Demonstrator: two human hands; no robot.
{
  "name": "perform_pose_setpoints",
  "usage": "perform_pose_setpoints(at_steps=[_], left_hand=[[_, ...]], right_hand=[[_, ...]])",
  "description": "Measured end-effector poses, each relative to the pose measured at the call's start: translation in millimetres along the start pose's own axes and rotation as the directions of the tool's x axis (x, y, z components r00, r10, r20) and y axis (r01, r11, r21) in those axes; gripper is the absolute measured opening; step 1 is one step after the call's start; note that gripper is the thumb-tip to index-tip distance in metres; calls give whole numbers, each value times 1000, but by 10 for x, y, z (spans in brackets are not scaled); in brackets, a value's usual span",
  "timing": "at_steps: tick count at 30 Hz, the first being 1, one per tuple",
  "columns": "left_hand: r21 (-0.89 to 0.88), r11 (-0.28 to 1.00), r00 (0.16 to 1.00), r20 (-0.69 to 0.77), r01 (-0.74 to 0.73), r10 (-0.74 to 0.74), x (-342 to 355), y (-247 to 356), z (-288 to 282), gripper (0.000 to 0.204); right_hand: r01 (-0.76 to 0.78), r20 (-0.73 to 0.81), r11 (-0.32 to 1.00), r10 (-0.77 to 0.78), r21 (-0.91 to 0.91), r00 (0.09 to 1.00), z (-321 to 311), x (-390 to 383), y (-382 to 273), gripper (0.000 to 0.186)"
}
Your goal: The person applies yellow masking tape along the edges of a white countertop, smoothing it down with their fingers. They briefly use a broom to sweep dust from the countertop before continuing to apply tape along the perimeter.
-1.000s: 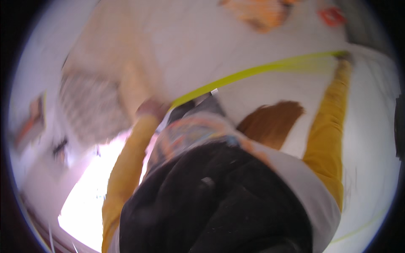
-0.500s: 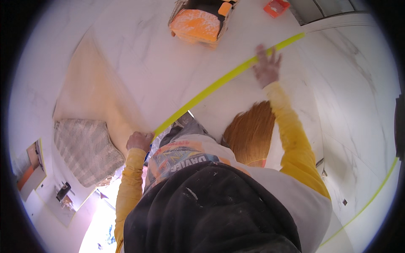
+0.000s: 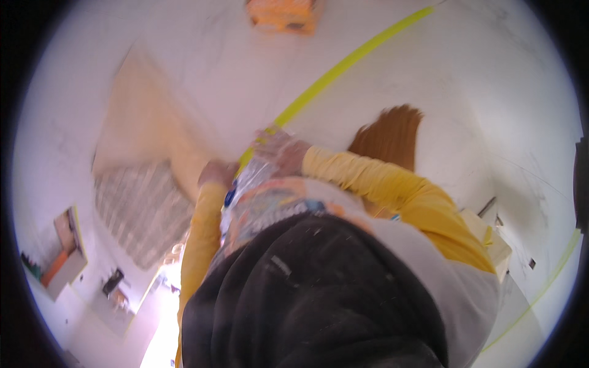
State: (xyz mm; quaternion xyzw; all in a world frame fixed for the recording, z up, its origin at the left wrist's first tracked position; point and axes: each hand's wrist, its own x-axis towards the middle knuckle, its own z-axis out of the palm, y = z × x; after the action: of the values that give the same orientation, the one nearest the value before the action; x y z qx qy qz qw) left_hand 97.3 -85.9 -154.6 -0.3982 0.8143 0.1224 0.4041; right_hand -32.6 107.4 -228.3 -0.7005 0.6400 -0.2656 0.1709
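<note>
Drawn back since the earlier frame, the right hand [image 3: 282, 152] is at the yellow-green tape [image 3: 350, 62], near the left hand [image 3: 218, 174]; blur hides whether the right fingers grip. Left fingers curl around the tape's near end. It stretches far right, past brown bristles [image 3: 389, 136].

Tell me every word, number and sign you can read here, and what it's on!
None can be read.
Shirt: colourful printing on the front, too blurred to read.
Orange package: cut off by the picture's top edge and blurred, so no writing can be made out.
Yellow-green tape: no writing that I can see.
</note>
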Motion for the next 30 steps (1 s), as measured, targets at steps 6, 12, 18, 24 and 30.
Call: perform_pose_setpoints(at_steps=[6, 12, 18, 24, 30], left_hand=[[-161, 984, 988, -123, 72, -93, -68, 10, -13, 46], [-302, 950, 990, -140, -75, 34, -385, -66, -54, 45], [-281, 949, 945, -323, -143, 47, 376, 461, 486, 25], [-377, 907, 879, -476, -188, -15, 974, 491, 619, 26], [-513, 857, 861, -411, 53, -300, 922, 535, 715, 19]], right_hand=[[-216, -238, 963, 174, -163, 956, -107, 62, -207, 17], [-444, -12, 891, 445, -97, 896, -135, 704, -295, 27], [-538, 216, 830, 558, -148, 801, 150, 902, 203, 36], [-438, 298, 840, 528, -320, 795, -264, 1141, -17, 37], [-217, 293, 943, 288, -254, 912, -169, 977, -40, 46]])
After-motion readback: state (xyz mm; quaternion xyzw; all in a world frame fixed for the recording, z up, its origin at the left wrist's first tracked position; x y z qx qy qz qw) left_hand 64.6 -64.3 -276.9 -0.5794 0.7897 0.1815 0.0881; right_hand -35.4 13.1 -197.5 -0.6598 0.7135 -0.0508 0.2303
